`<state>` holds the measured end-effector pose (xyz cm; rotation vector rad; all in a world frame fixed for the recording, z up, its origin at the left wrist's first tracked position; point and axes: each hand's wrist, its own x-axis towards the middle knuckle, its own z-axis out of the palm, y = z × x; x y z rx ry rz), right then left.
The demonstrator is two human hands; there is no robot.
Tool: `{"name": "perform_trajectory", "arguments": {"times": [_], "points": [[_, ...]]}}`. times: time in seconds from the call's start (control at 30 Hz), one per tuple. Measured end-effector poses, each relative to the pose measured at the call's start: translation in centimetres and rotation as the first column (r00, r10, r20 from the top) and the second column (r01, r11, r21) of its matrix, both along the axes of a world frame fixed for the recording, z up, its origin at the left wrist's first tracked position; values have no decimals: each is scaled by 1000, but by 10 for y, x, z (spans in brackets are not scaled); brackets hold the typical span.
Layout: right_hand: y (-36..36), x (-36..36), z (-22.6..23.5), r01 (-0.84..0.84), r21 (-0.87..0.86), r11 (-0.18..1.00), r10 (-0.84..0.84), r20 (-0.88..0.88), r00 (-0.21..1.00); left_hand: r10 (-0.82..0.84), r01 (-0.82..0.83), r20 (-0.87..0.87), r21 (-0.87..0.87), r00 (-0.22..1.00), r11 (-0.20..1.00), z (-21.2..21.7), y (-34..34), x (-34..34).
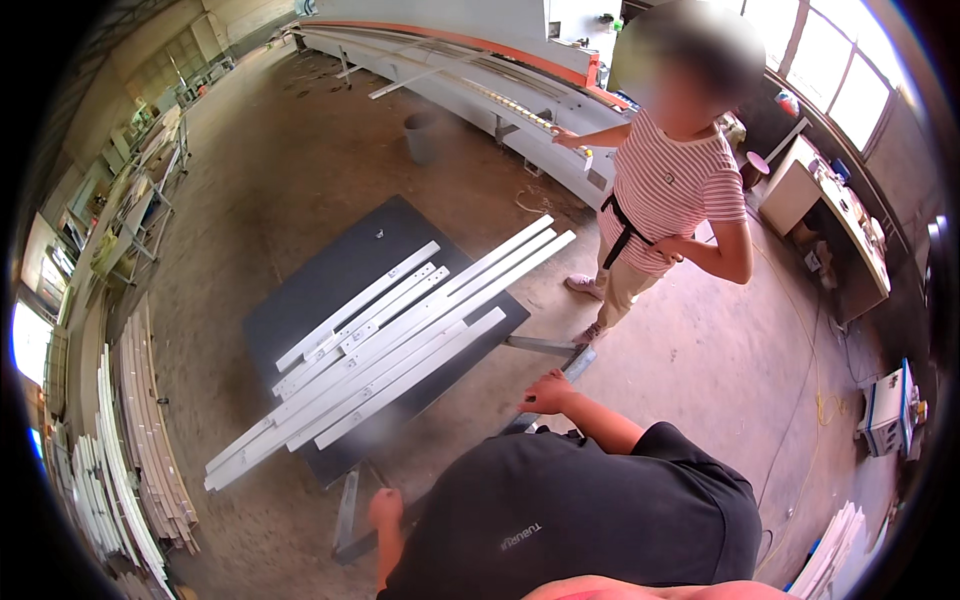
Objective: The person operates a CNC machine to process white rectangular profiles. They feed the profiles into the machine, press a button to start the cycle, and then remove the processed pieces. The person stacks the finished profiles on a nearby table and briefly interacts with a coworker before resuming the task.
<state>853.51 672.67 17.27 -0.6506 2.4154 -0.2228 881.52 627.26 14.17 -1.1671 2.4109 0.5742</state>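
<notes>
My left hand is closed in a fist low in front of my dark shirt, near a leg of the metal frame. Whether anything is inside it is hidden. Over the frame's grey rail on the right hovers my right hand, its fingers loosely bent and a little apart, with nothing visible in them. Ahead of me a dark board lies on the frame. Across it rest several long white profile bars, side by side and slanting; some have small holes and fittings. Their near-left ends stick out past the board.
Another person in a striped shirt stands at the far right, one hand on a long machine bed. A bucket is on the floor. Long strips lie at left; a desk and blue-white box stand right.
</notes>
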Motion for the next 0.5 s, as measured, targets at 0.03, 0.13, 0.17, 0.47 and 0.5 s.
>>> {"name": "perform_trajectory", "arguments": {"times": [0.03, 0.13, 0.17, 0.47, 0.5], "points": [[-3, 1, 1, -15, -4, 1000, 15, 0, 1000, 13, -14, 8, 5, 1000, 1000, 2, -2, 4], [-4, 1, 7, -7, -19, 1000, 7, -3, 1000, -20, 20, -4, -6, 1000, 1000, -12, -10, 8], [-3, 0, 3, -8, -27, 1000, 8, -15, 1000, -12, 12, 2, -2, 1000, 1000, -14, -12, 9], [-3, 4, -6, 9, -44, 999, -13, -85, 996, 9, -9, 6, -27, 1000, 1000, -3, -4, 7], [-2, 3, -7, 10, -43, 999, -14, -84, 996, 9, -9, 2, -27, 1000, 1000, -2, -4, 6]]}}
